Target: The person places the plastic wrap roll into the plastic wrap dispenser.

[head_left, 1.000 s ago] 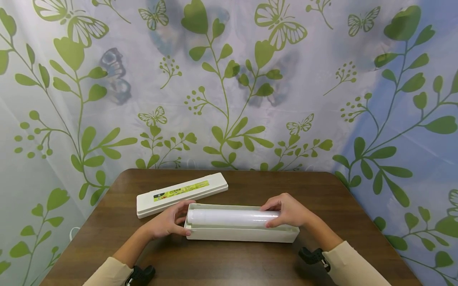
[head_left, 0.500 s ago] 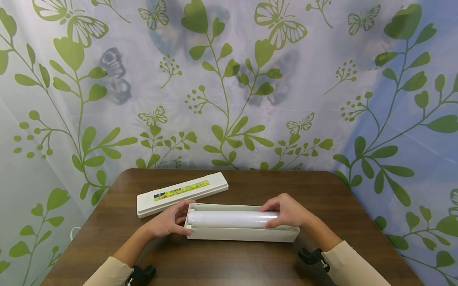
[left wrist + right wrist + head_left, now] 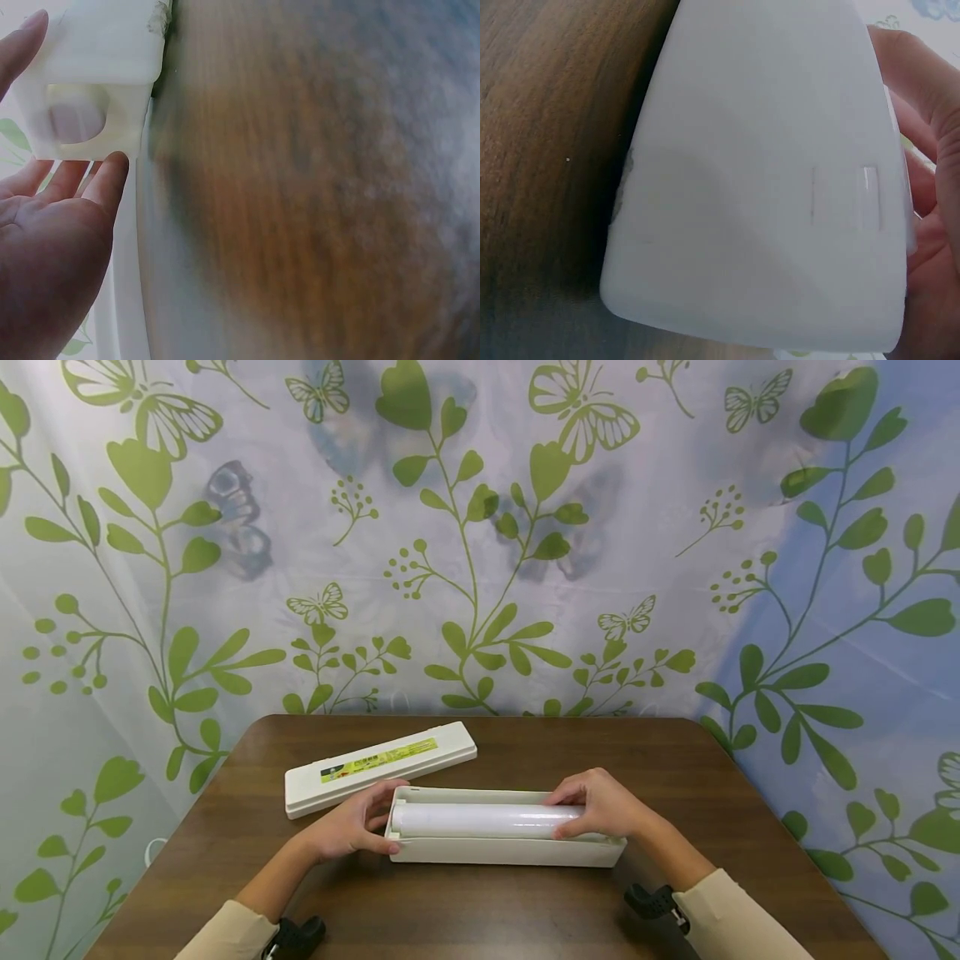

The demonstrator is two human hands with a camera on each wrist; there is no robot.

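White roll [image 3: 480, 820] lying lengthwise in the lidless box [image 3: 502, 851], steadied at both ends.
The left hand [image 3: 352, 825] grips the box's left end, thumb on the near corner and fingers at the far one; the right hand [image 3: 606, 803] is part closed over the roll near its right end, thumb on the near side, fingers beyond. The lid [image 3: 381, 766] lies label up behind the box on the bench [image 3: 480, 914]. To do this well, the left hand should pin the box while the right guides the roll parallel to the walls, pinching lightly so the film does not crease. Whether the hidden right end sits level with the left, I cannot tell; better check it.
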